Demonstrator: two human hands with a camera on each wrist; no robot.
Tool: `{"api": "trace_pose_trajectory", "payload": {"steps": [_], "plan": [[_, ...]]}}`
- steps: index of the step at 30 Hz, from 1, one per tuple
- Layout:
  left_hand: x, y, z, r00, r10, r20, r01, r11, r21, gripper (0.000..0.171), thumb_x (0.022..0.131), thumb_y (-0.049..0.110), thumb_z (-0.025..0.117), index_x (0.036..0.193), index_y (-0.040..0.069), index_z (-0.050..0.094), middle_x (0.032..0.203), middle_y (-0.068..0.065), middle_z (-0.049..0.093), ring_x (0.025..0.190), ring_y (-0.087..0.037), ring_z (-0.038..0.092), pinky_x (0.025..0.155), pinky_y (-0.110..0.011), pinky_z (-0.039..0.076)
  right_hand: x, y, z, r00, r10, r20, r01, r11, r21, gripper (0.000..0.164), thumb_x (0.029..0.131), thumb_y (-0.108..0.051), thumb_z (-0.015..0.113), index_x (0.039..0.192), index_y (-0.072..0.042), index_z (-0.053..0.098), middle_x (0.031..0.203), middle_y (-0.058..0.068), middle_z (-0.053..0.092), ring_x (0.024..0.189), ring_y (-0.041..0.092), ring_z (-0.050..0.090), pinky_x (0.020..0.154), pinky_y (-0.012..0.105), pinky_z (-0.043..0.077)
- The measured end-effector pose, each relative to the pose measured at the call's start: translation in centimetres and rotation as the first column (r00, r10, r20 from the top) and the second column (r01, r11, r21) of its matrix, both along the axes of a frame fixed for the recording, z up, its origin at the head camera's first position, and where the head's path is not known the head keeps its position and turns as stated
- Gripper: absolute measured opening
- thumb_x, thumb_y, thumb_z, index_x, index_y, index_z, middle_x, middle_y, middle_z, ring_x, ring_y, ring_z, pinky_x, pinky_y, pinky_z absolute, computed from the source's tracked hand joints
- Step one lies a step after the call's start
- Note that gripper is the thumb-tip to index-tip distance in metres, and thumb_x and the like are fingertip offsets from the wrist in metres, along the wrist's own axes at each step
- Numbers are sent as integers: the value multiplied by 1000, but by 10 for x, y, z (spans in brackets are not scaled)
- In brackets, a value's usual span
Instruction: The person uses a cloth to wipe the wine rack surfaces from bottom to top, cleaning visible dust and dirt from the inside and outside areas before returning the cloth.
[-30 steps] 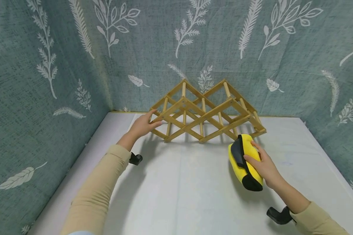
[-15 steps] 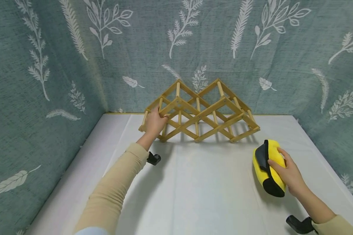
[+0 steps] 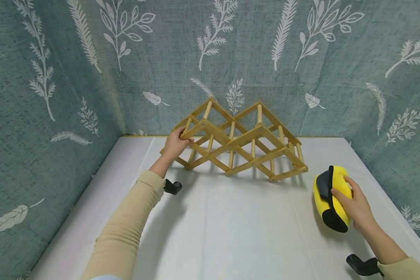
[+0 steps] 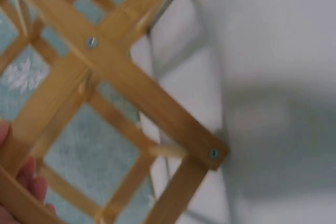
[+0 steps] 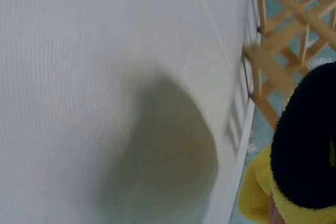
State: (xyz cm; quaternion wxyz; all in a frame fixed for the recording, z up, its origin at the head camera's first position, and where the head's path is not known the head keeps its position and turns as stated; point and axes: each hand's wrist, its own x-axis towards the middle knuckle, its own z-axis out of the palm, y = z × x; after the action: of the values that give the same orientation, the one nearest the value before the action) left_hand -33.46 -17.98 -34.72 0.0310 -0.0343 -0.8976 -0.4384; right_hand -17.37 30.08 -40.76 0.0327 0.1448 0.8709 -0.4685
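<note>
A wooden lattice wine rack (image 3: 231, 146) with two peaks stands by the back wall, its right end angled toward the front. My left hand (image 3: 176, 143) grips the rack's left end. In the left wrist view the fingers (image 4: 38, 187) curl behind a slat of the rack (image 4: 152, 103). My right hand (image 3: 358, 204) holds a yellow and black plush toy (image 3: 340, 190) above the table, right of the rack and apart from it. The plush toy (image 5: 307, 140) fills the lower right of the right wrist view and hides most of that hand.
A white cloth covers the table (image 3: 245, 225). Green fabric with white leaf prints (image 3: 182, 50) hangs behind and at both sides. Black wrist mounts (image 3: 173, 187) sit at both wrists. The plush toy's shadow (image 5: 168, 150) falls on the cloth.
My left hand has shifted its hold at the rack's left end. The rack's right end has swung toward the front. My right hand has carried the plush toy rightward, away from the rack.
</note>
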Motion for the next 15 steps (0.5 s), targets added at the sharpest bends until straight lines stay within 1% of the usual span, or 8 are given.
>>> {"api": "trace_pose_trajectory", "payload": {"steps": [3, 5, 7, 9, 12, 14, 15], "plan": [[-4, -10, 4, 996, -82, 43, 83, 996, -35, 62, 89, 16, 59, 143, 7, 31, 132, -18, 47, 114, -34, 49, 95, -47, 41, 0, 1, 1, 1000, 24, -3, -24, 999, 21, 77, 95, -41, 40, 147, -6, -6, 144, 38, 5, 124, 55, 20, 95, 67, 26], [-8, -16, 8, 989, -123, 87, 128, 990, -52, 62, 89, 16, 59, 144, 9, 30, 136, -18, 44, 118, -35, 47, 96, -48, 39, -1, 1, 2, 998, 61, -1, -61, 997, 39, 78, 95, -42, 40, 147, -6, -5, 143, 38, 5, 124, 56, 19, 94, 67, 27], [-10, -22, 12, 979, -151, 136, 162, 984, -70, 63, 90, 16, 59, 145, 12, 29, 139, -17, 40, 121, -35, 44, 99, -50, 37, -2, -1, 4, 995, 103, 2, -103, 993, 51, 78, 95, -42, 41, 147, -7, -5, 144, 38, 5, 124, 57, 18, 93, 67, 27], [-13, -27, 16, 969, -163, 184, 181, 980, -83, 63, 90, 17, 59, 145, 14, 28, 143, -17, 36, 125, -36, 40, 100, -51, 35, -3, -2, 7, 990, 138, 9, -139, 989, 50, 78, 95, -43, 41, 147, -7, -5, 144, 37, 3, 125, 57, 16, 93, 68, 26], [-17, -32, 21, 958, -174, 226, 203, 973, -111, 64, 90, 16, 59, 146, 12, 26, 143, -19, 34, 126, -38, 37, 101, -52, 33, -4, -4, 9, 986, 162, 22, -163, 986, 45, 78, 95, -43, 41, 147, -8, -5, 145, 36, 1, 127, 57, 12, 93, 69, 24], [-18, -34, 23, 960, -168, 223, 203, 968, -149, 64, 89, 15, 60, 145, 10, 28, 142, -21, 35, 127, -38, 36, 102, -52, 32, -4, -5, 10, 985, 169, 35, -170, 984, 46, 79, 95, -44, 42, 147, -8, -5, 145, 36, -1, 127, 57, 10, 93, 70, 22], [-17, -34, 24, 966, -164, 201, 200, 963, -178, 65, 88, 15, 61, 144, 8, 29, 143, -21, 33, 128, -39, 34, 103, -52, 30, -4, -5, 10, 985, 170, 42, -172, 984, 47, 79, 95, -45, 42, 147, -8, -5, 145, 36, -1, 128, 57, 10, 93, 70, 22]]}}
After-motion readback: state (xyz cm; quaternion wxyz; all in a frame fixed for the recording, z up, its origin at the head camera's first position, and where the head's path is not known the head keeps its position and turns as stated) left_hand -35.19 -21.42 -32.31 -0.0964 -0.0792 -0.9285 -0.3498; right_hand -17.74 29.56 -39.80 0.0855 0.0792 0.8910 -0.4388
